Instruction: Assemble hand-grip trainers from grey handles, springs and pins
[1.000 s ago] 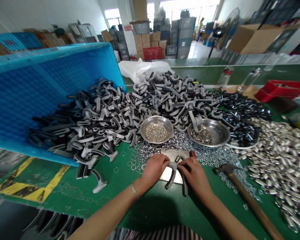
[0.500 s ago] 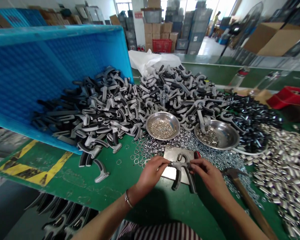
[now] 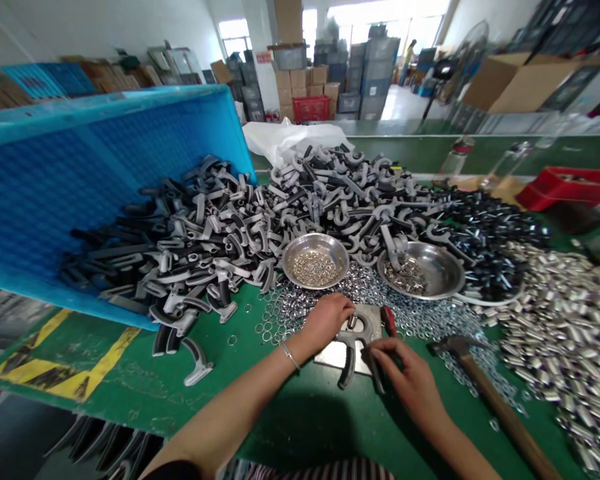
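A grey two-handled tool (image 3: 349, 363) with black grips and a hook-shaped head lies over a metal plate (image 3: 330, 355), handles toward me. My left hand (image 3: 327, 321) is closed beside the hook, fingertips pinched together; whatever is between them is too small to tell. Just under those fingertips, a small silver cylinder (image 3: 352, 323) shows inside the hook. The fingers of my right hand (image 3: 405, 373) close on the tool at its right handle. Beyond the plate stand a steel bowl of small rings (image 3: 286, 261) and a steel bowl of small metal parts (image 3: 447, 270).
A tipped blue crate (image 3: 145, 133) spills a heap of grey-black handles (image 3: 220, 233). At right lie a hammer (image 3: 500, 400), silver cylinders (image 3: 555, 333) and black parts (image 3: 495, 220). A red-handled tool (image 3: 389, 320) rests by the plate. Loose rings (image 3: 267, 327) scatter before the bowls.
My left hand has left the tool's left side and moved up over the hook. My right hand has shifted down along the right handle. The view has tilted up slightly.
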